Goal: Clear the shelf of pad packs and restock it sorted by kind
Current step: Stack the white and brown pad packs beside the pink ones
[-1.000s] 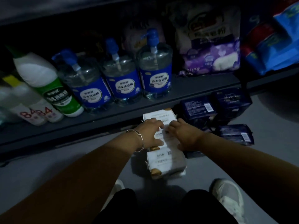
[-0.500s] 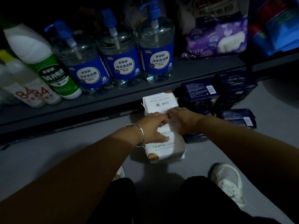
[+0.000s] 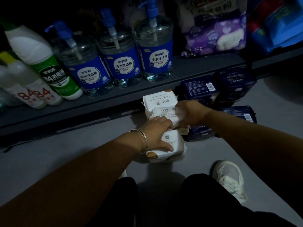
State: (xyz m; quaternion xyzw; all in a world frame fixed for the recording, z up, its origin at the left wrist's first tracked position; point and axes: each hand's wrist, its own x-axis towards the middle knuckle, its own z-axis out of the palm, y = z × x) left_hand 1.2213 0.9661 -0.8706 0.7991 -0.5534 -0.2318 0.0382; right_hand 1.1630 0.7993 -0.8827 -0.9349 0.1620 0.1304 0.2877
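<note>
Sorting by kind on the floor, my left hand [image 3: 157, 133] steadies the white packs [image 3: 170, 145] while my right hand [image 3: 190, 112] grips the middle pack [image 3: 165, 112].

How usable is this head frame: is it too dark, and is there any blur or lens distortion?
Head view: dim overall, with the shelf's upper back lost in black; the white pad packs and bottle labels stay readable; the right hand and the pack under it are motion-blurred, while the left hand is sharper; wide-angle bending tilts the bottles outward at the left edge.
</note>
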